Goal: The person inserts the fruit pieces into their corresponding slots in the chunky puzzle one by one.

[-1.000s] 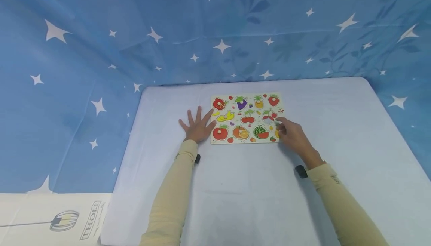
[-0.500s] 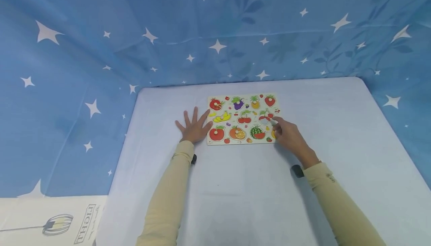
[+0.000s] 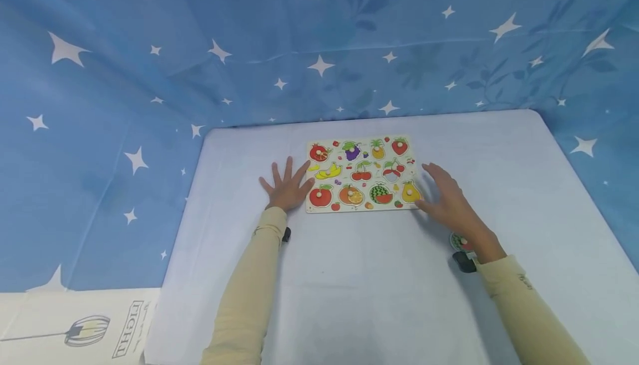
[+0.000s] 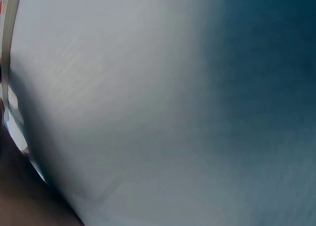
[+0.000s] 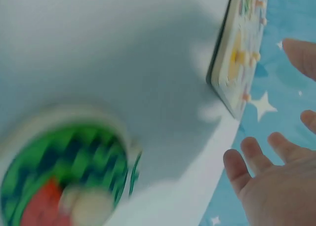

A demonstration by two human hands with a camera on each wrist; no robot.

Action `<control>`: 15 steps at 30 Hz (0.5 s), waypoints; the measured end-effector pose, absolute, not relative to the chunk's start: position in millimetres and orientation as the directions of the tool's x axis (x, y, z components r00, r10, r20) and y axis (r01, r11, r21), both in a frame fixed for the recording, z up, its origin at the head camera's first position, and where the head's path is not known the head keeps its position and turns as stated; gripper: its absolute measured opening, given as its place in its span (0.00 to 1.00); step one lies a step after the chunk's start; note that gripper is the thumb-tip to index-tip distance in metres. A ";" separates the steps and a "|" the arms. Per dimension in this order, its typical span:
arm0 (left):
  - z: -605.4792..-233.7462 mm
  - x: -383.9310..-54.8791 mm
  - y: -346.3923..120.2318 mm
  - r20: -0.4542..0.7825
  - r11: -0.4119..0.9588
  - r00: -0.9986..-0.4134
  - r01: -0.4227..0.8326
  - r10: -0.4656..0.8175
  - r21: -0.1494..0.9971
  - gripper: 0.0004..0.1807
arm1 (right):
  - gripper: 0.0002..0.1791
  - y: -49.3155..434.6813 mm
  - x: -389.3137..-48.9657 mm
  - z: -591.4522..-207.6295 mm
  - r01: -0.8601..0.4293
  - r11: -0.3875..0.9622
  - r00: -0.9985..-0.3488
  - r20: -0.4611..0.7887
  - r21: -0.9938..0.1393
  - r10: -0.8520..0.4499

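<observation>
A white fruit puzzle board [image 3: 344, 211] lies toward the back of the table, with knobbed fruit pieces on it. My left hand [image 3: 286, 192] lies flat with fingers spread at the board's left edge; in the left wrist view only a dark corner of the hand [image 4: 29, 196] shows. To the right of the pear piece [image 3: 411, 192], my right hand [image 3: 451, 204] hovers with thumb and fingers apart, holding nothing. A loose round watermelon piece [image 3: 459, 241] with a knob lies on the table, partly hidden under my right wrist; the right wrist view shows this watermelon piece [image 5: 64, 162] up close, blurred.
The table [image 3: 369, 298] has a white cover. Behind and to the left hangs a blue cloth [image 3: 279, 32] with white stars. Black wrist cameras sit on both forearms, the right camera [image 3: 465, 262] close to the loose piece. A cream printed panel [image 3: 75, 320] is at lower left.
My right hand has drawn back rightward from the cherry piece beside the pear, and its fingers have spread. The pear and the loose watermelon piece have come into view. The left hand stays put.
</observation>
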State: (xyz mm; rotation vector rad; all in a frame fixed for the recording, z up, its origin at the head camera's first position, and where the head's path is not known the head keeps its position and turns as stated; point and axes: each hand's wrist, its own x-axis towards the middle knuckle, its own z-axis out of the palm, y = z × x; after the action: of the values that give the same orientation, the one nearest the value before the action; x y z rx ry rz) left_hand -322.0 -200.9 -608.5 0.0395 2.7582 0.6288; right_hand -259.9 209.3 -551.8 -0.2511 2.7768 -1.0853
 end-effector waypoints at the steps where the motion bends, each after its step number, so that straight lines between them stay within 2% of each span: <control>1: -609.2 -322.4 -201.1 -0.298 0.904 -0.950 -0.044 0.094 0.425 0.39 | 0.54 212.9 -256.3 -548.8 -0.096 0.717 -0.975 -0.079 -0.690 -0.206; 7: -606.7 -321.0 -200.7 -0.292 0.892 -0.952 -0.049 0.094 0.449 0.39 | 0.54 241.5 -234.0 -537.9 -0.094 0.681 -0.982 -0.045 -0.726 -0.184; 15: -603.5 -320.2 -199.4 -0.303 0.897 -0.949 -0.054 0.091 0.438 0.39 | 0.50 273.3 -206.3 -539.7 -0.073 0.718 -0.991 -0.031 -0.692 -0.131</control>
State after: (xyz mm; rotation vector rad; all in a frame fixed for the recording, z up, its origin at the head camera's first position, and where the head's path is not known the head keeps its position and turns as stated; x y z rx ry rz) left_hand -320.2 -199.4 -603.5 0.0276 2.7447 0.6463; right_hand -206.3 273.3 -539.7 -0.1692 2.8389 -1.1383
